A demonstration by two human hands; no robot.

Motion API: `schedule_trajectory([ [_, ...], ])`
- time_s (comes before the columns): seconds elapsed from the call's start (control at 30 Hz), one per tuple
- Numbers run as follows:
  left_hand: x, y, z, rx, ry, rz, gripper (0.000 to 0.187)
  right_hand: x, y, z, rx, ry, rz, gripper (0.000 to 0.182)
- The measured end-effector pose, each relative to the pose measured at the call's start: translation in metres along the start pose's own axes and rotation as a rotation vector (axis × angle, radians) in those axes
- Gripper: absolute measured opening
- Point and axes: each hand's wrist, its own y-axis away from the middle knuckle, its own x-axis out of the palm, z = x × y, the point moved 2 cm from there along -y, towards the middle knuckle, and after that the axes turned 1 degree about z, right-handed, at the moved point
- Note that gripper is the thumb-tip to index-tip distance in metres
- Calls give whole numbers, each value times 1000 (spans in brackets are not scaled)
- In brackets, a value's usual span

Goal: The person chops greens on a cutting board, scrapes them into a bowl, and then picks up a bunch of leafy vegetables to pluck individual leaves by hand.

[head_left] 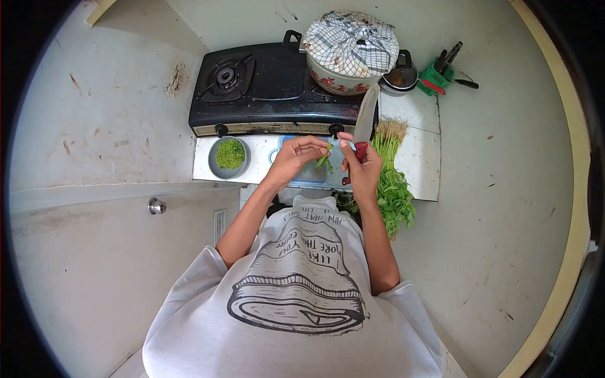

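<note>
My left hand is closed in a pinch on a small green leafy sprig, held above a blue cutting board. Just to its right, my right hand is wrapped around the red handle of a kitchen knife. Its broad blade points up and away from me, toward the stove. Beside my right forearm lies a large bunch of leafy greens, with pale roots at the far end. A grey bowl of finely chopped greens sits to the left of the board.
A black two-burner stove stands behind the board. On it is a flowered pot covered with a checked cloth. A small lidded pan and a green basket of utensils are at the back right. Walls flank both sides.
</note>
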Motion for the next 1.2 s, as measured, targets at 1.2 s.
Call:
schedule_trajectory([
  [1.2,-2,9,7,61,-32,18,13,6,9,-16,101,-17,189,21],
])
